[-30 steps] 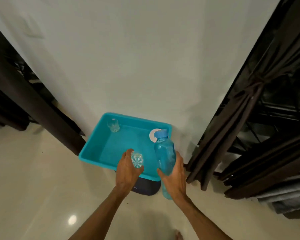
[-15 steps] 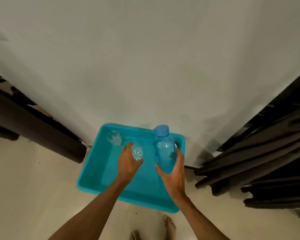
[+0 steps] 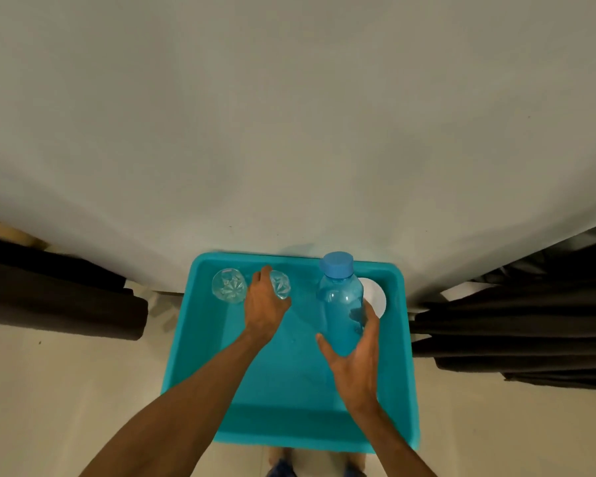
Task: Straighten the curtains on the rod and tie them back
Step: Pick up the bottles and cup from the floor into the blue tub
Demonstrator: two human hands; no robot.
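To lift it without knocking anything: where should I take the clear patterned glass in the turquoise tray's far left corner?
Probably from above, gripping the clear patterned glass round its upper wall. It stands upright; the wall of the turquoise plastic tray is close on its left and far sides, and the left hand, holding a second glass, crowds its right.

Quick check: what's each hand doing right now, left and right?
Left hand: gripping a clear glass.
Right hand: fingers curled round the blue bottle, holding it.
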